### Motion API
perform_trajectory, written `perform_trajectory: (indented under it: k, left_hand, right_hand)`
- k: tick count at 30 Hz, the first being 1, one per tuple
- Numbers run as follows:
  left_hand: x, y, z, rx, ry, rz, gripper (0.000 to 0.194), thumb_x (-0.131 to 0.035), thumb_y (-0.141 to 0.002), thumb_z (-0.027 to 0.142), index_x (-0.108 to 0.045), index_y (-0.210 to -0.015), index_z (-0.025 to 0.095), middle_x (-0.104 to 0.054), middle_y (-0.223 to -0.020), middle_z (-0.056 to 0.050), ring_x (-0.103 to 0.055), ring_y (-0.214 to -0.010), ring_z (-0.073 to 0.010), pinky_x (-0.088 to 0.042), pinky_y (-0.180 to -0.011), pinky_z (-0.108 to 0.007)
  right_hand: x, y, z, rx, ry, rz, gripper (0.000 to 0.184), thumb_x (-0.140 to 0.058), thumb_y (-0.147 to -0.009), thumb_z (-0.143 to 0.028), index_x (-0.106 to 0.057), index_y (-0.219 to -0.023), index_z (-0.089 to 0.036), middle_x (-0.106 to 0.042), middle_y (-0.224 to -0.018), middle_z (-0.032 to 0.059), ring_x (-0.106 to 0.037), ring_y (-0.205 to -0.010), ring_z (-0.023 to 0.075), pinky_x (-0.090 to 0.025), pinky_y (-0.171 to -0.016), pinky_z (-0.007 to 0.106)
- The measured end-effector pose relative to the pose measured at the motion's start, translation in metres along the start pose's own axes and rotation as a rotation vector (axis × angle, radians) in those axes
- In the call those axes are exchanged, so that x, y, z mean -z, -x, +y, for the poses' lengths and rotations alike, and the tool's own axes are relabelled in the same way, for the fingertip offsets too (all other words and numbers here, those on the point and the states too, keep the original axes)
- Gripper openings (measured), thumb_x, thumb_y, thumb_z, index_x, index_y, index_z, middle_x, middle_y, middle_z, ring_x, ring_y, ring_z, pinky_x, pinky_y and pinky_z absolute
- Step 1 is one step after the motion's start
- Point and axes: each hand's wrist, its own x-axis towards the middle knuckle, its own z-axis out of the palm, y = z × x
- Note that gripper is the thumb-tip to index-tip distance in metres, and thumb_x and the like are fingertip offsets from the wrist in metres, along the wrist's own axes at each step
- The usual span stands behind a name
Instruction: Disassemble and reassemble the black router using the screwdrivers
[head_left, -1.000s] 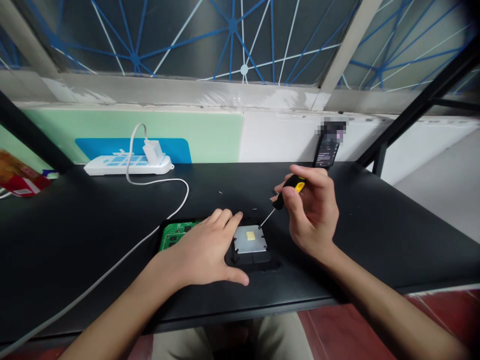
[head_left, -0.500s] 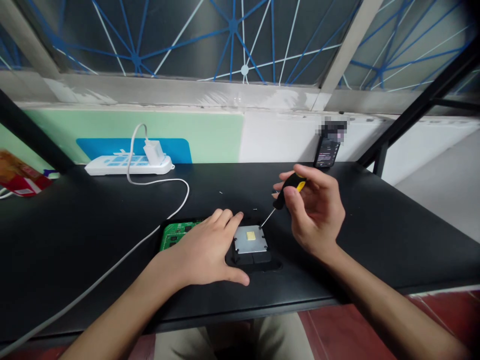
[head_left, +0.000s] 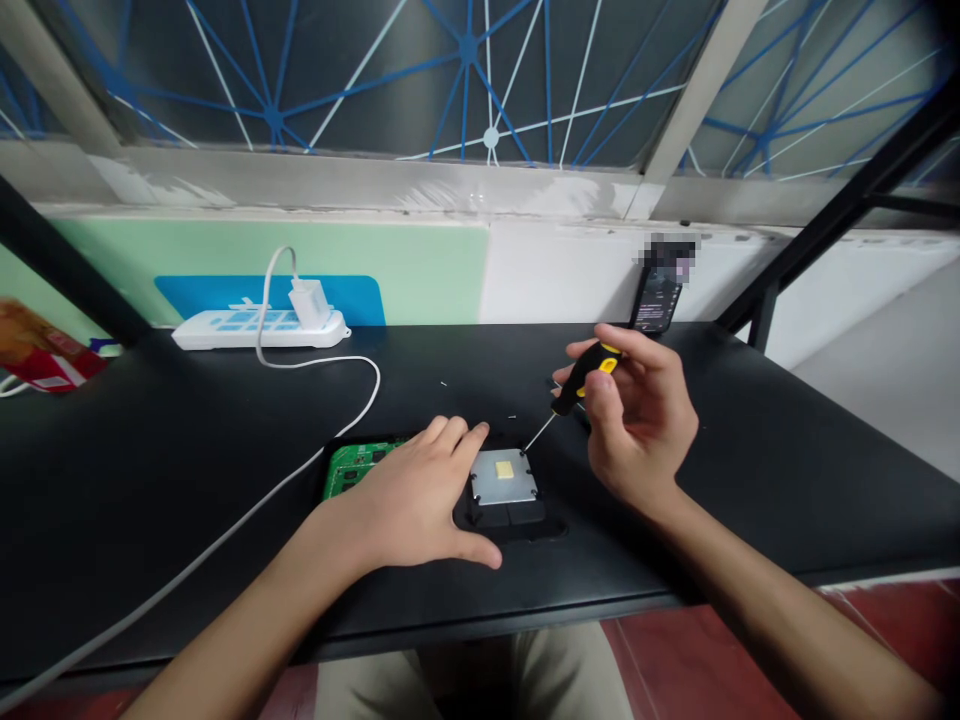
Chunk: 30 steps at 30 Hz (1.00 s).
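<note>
My right hand [head_left: 645, 415] is closed around a screwdriver [head_left: 574, 388] with a black and yellow handle. The screwdriver is tilted, and its tip meets the far right corner of a silver metal plate [head_left: 506, 490]. A pale yellow pad [head_left: 503, 470] sits on the plate, and dark screws or clips line its edges. The plate is set in a black device that also carries a green circuit board [head_left: 345, 470]. Across the device lies my left hand [head_left: 416, 500], flat, with its thumb stretched out on the near side; it covers the device's middle.
A white power strip [head_left: 217, 330] with a plugged-in charger [head_left: 309, 303] stands against the wall; its white cable [head_left: 285, 478] runs across the black table [head_left: 187, 450]. A phone [head_left: 654, 300] leans at the back right. Two tiny screw-like bits lie beyond the device. A red packet [head_left: 60, 370] is far left.
The screwdriver handle has turned in my right hand, showing more of its yellow part, and that hand has shifted slightly right. My left hand stays on the device.
</note>
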Motion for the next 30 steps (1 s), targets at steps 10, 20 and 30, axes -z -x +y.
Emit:
perform_trajectory:
  k: [10, 20, 30]
  left_hand:
    - [0.001, 0.001, 0.000, 0.005, 0.003, -0.010, 0.106, -0.073, -0.074, 0.069, -0.030, -0.154, 0.015, -0.050, -0.136, -0.015, -0.046, -0.129, -0.0353, -0.042, -0.106, -0.046]
    - [0.009, 0.002, 0.003, -0.028, -0.052, 0.005, 0.097, -0.075, -0.068, 0.074, -0.049, -0.140, 0.014, -0.055, -0.128, -0.014, -0.051, -0.122, -0.0343, -0.044, -0.105, -0.044]
    - [0.002, -0.007, -0.009, -0.054, -0.180, 0.119, 0.079, -0.037, -0.099, 0.070, -0.045, -0.148, 0.008, -0.040, -0.156, -0.019, -0.032, -0.147, -0.0349, -0.016, -0.124, -0.054]
  right_hand:
    - [-0.004, -0.007, 0.010, -0.005, -0.101, 0.139, 0.031, -0.059, -0.096, -0.025, -0.060, -0.125, -0.034, -0.067, -0.108, 0.0027, -0.071, -0.088, 0.0174, -0.066, -0.077, 0.038]
    - [-0.008, -0.002, 0.039, -0.159, -0.135, 0.069, 0.024, -0.060, -0.095, -0.025, -0.052, -0.118, -0.027, -0.063, -0.106, 0.0025, -0.075, -0.084, 0.0139, -0.063, -0.080, 0.031]
    - [-0.010, -0.001, 0.041, -0.239, -0.158, 0.079, 0.022, -0.058, -0.095, -0.026, -0.050, -0.116, -0.025, -0.062, -0.106, 0.0030, -0.074, -0.080, 0.0122, -0.063, -0.078, 0.029]
